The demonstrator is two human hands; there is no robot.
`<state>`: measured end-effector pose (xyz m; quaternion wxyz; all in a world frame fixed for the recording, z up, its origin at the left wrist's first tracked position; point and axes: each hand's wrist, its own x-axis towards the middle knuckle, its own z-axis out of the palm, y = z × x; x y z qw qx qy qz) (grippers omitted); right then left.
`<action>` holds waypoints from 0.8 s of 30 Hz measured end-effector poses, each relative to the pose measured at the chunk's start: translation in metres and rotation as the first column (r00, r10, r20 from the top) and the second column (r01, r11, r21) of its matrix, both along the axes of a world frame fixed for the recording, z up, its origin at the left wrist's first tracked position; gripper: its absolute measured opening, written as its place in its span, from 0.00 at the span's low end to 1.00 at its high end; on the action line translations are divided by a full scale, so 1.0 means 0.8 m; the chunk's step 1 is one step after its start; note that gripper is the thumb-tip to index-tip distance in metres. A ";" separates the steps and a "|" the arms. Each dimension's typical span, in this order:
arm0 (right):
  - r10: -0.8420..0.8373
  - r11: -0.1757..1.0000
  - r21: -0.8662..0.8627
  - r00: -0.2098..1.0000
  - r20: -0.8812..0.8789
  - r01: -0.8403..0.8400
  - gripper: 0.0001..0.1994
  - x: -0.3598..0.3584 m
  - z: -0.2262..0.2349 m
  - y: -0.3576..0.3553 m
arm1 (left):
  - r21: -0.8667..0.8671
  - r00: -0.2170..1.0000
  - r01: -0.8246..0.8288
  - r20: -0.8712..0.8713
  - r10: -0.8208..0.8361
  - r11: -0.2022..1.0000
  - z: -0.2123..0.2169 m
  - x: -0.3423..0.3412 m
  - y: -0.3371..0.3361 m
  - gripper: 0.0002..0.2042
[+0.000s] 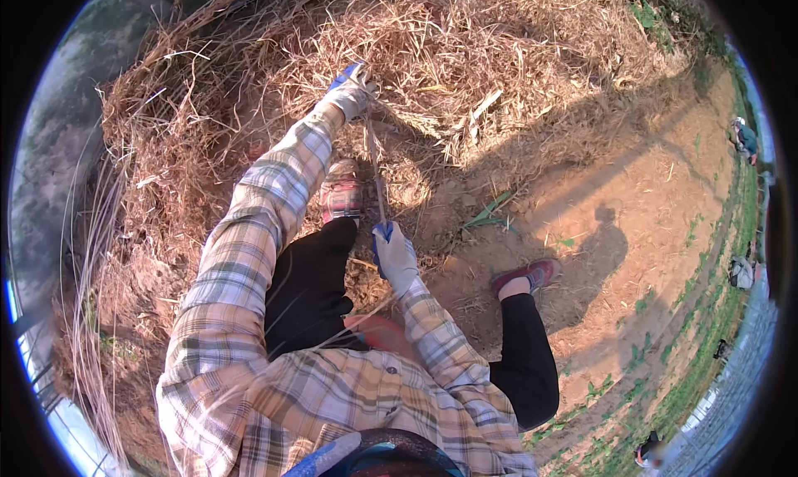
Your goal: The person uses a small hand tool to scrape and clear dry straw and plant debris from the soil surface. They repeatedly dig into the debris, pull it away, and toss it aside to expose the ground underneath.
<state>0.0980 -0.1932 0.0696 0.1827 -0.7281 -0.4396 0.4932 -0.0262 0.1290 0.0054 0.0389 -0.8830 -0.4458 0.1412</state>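
My left hand, in a white and blue work glove, reaches out over the dry straw with its fingers closed round the far part of a long thin pole. Nearer my body, my right hand wears the same kind of glove and grips the pole's near part. Between the two hands the pole runs almost straight away from me, tilted slightly to the left. Whatever is at its far end is lost in the straw. A red object lies just below my right hand, partly covered by my shirt; its kind is unclear.
A broad heap of dry straw spreads across the far side. My shoes stand on bare brown soil. A green weed grows near the middle. Long dry stalks rise at left. Other people are at the far right edge.
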 end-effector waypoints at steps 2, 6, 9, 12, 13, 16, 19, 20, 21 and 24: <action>-0.062 0.992 -0.115 0.992 -0.106 0.050 0.18 0.007 -0.026 -0.013 | 0.037 0.995 -0.066 0.073 0.063 0.997 -0.008 -0.008 0.008 0.14; -0.309 0.951 -0.057 0.947 -0.083 0.305 0.17 0.048 -0.029 0.008 | 0.097 0.974 0.150 -0.184 -0.131 0.984 0.023 0.018 -0.025 0.07; -0.241 0.952 0.165 0.963 -0.120 0.259 0.14 0.039 -0.014 0.067 | 0.212 0.980 0.140 0.113 -0.166 0.967 0.005 -0.081 -0.006 0.06; -0.253 0.959 0.131 0.968 -0.003 0.251 0.14 0.050 -0.014 0.102 | 0.220 0.964 0.190 0.142 -0.224 0.957 0.033 -0.064 -0.037 0.09; -0.313 0.947 0.030 0.940 -0.136 0.319 0.15 0.039 -0.005 0.114 | 0.173 0.981 0.147 0.102 -0.166 0.974 0.041 -0.071 -0.041 0.10; -0.180 0.976 0.120 0.983 -0.039 0.184 0.16 0.026 -0.044 0.115 | 0.252 0.997 0.071 -0.016 -0.070 0.965 0.072 -0.095 -0.035 0.12; 0.054 0.999 0.005 0.973 -0.225 -0.054 0.17 0.017 -0.026 0.080 | 0.237 0.978 -0.131 -0.128 0.165 0.963 0.110 -0.205 -0.017 0.11; 0.122 0.991 0.080 0.951 -0.284 -0.103 0.18 0.011 -0.013 0.067 | 0.271 0.941 -0.250 -0.160 0.300 0.929 0.114 -0.274 -0.015 0.14; 0.188 0.977 0.157 0.922 -0.337 -0.142 0.18 0.007 0.003 0.053 | 0.309 0.885 -0.360 -0.185 0.427 0.880 0.121 -0.334 -0.014 0.18; 0.052 0.996 0.084 0.816 -0.575 -0.004 0.17 0.033 0.004 0.004 | 0.299 0.766 -0.531 -0.230 0.600 0.793 0.150 -0.423 -0.043 0.17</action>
